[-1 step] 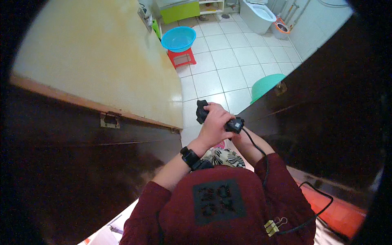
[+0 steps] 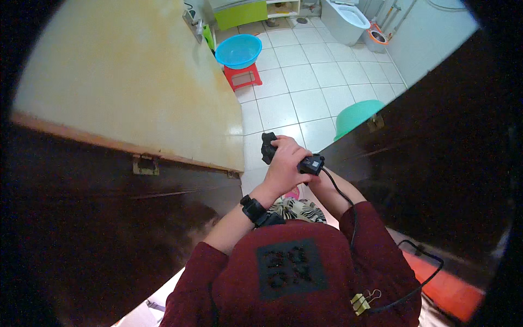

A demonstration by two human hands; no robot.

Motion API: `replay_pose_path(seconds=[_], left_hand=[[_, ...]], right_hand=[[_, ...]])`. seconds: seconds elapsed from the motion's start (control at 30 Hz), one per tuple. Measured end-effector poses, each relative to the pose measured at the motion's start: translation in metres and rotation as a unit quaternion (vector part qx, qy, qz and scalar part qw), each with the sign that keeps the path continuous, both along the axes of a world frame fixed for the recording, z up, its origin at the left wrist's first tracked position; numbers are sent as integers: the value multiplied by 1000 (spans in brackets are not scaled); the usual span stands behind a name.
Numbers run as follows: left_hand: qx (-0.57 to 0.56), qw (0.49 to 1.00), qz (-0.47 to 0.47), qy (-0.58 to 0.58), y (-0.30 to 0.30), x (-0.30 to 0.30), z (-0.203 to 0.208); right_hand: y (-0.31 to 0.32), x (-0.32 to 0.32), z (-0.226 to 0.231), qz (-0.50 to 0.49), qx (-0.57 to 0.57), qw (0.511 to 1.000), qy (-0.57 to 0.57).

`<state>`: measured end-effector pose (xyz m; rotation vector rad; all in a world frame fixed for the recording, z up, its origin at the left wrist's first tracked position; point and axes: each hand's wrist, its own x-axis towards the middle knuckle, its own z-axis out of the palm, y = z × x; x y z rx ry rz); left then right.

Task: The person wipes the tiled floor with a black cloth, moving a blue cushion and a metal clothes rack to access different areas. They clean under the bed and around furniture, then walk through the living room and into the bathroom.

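Observation:
My left hand [image 2: 286, 166] is closed around a small black box-shaped device [image 2: 312, 164] at my right wrist, its thumb below and fingers above. A black cable [image 2: 340, 191] runs from the device along my right forearm. My right hand is mostly hidden behind the left one, so its fingers do not show. Past my left knuckles sticks out a dark lobed piece [image 2: 268, 148], whose kind I cannot make out. Around my left wrist sits a black strapped device [image 2: 254, 211]. A yellow binder clip [image 2: 359, 303] pins the cable to my dark red top.
I stand in a doorway between a yellowed door [image 2: 136, 82] and a dark panel [image 2: 425, 152]. Beyond on white tiles are a blue basin [image 2: 238, 52] on a red stool [image 2: 243, 77], a green basin [image 2: 354, 115], a toilet [image 2: 346, 24] and a bin [image 2: 376, 39].

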<state>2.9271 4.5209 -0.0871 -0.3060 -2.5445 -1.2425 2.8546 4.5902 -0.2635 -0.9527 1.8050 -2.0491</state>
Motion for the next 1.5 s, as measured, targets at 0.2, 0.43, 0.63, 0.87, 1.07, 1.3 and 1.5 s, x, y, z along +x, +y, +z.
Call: replay_pose_path(seconds=[0.2, 0.43, 0.63, 0.87, 1.07, 1.3, 1.5], left_hand=[[-54, 981, -150, 110, -32, -83, 14], [-33, 976, -214, 41, -66, -189, 33], [49, 987, -138, 63, -112, -273, 37], [209, 973, 39, -90, -185, -328, -19], [218, 947, -70, -224, -186, -455, -42], [292, 882, -150, -340, -212, -571, -60], [322, 852, -200, -362, -246, -680, -84]], right_hand=[[-79, -112, -11, 80, 416, 841, -336], [-149, -221, -20, -85, 331, 877, -337], [-192, -280, 42, -38, 131, 872, -471], [-210, -407, 74, -80, -214, 692, -685], [-215, -532, 65, -36, -263, 715, -647], [-218, -652, 63, -111, -279, 745, -596], [-240, -743, 48, -114, -298, 634, -705]])
